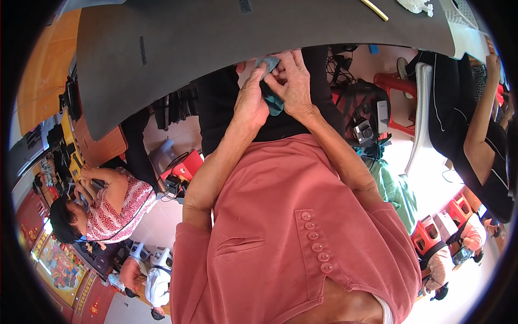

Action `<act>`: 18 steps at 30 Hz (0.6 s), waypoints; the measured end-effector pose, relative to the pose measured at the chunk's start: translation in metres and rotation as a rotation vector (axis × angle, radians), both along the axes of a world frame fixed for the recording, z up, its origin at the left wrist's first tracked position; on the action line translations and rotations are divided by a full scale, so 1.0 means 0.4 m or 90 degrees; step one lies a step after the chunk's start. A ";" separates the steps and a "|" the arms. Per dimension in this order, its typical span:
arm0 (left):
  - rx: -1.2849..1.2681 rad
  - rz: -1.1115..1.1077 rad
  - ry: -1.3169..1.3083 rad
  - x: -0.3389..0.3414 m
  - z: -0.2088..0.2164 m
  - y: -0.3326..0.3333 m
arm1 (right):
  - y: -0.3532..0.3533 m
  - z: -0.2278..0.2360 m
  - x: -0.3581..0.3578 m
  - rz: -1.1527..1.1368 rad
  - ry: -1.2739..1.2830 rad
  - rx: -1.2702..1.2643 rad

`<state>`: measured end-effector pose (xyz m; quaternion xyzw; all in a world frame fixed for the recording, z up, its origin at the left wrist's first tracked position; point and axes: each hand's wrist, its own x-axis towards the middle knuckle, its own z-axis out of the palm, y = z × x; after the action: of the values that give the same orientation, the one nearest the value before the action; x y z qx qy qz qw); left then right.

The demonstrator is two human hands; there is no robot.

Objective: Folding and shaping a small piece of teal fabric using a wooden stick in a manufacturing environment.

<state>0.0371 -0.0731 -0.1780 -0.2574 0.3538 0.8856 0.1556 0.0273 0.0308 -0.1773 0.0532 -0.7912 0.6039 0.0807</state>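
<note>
A small piece of dark teal fabric [274, 101], grey-blue at its upper end, is bunched between my hands just below the dark table's front edge, over my lap. My left hand [252, 101] closes on its left side, the thumb pressed along the top. From the right, my right hand [295, 85] pinches the cloth with bent fingers. What the cloth is made into cannot be told, since the fingers cover part of it.
The dark grey tabletop [243, 40] curves across ahead, bearing a yellowish stick [375, 9] and a crumpled white plastic piece [415, 5]. Red stools [396, 86] and a black bag [364, 105] stand right. A person in a patterned top [121, 208] sits left; others are around.
</note>
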 end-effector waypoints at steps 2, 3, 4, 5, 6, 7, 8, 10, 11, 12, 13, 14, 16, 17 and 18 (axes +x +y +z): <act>-0.003 0.028 -0.026 -0.006 0.024 0.028 | 0.000 -0.011 0.004 -0.026 0.034 0.058; -0.006 0.057 -0.051 -0.009 0.031 0.036 | -0.001 -0.016 0.005 -0.027 0.032 0.058; -0.007 0.057 -0.052 -0.006 0.026 0.035 | -0.003 -0.020 0.005 -0.049 0.048 0.075; -0.034 0.027 -0.046 -0.003 0.016 0.031 | -0.004 -0.022 0.006 -0.072 0.064 0.092; -0.062 -0.004 -0.039 0.001 0.007 0.030 | -0.003 -0.023 0.007 -0.073 0.062 0.091; -0.062 -0.005 -0.040 0.006 0.000 0.030 | -0.004 -0.023 0.006 -0.083 0.089 0.109; -0.065 -0.008 -0.041 0.013 -0.007 0.033 | -0.005 -0.023 0.006 -0.093 0.116 0.127; -0.068 -0.011 -0.045 0.024 -0.016 0.040 | -0.006 -0.032 0.003 -0.102 0.124 0.128; -0.078 -0.025 -0.032 0.029 -0.018 0.044 | -0.005 -0.039 0.002 -0.110 0.132 0.128; -0.088 -0.038 -0.020 0.035 -0.019 0.047 | -0.003 -0.048 0.000 -0.110 0.130 0.127; -0.088 -0.040 -0.019 0.034 -0.004 0.053 | -0.002 -0.055 -0.010 -0.123 0.073 0.114; -0.088 -0.033 -0.041 0.034 0.017 0.059 | 0.000 -0.059 -0.017 -0.136 0.015 0.100; -0.115 -0.075 -0.015 0.032 0.022 0.053 | 0.006 -0.059 -0.016 -0.132 0.021 0.053; -0.116 -0.076 -0.015 0.026 0.015 0.037 | 0.008 -0.054 -0.015 -0.126 0.026 0.005; -0.074 -0.095 -0.020 0.018 0.009 0.017 | 0.008 -0.050 -0.016 -0.127 0.027 0.004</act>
<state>0.0441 -0.0662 -0.1743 -0.2530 0.4202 0.8454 0.2117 0.0210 0.0342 -0.1972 -0.0130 -0.7926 0.5890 0.1570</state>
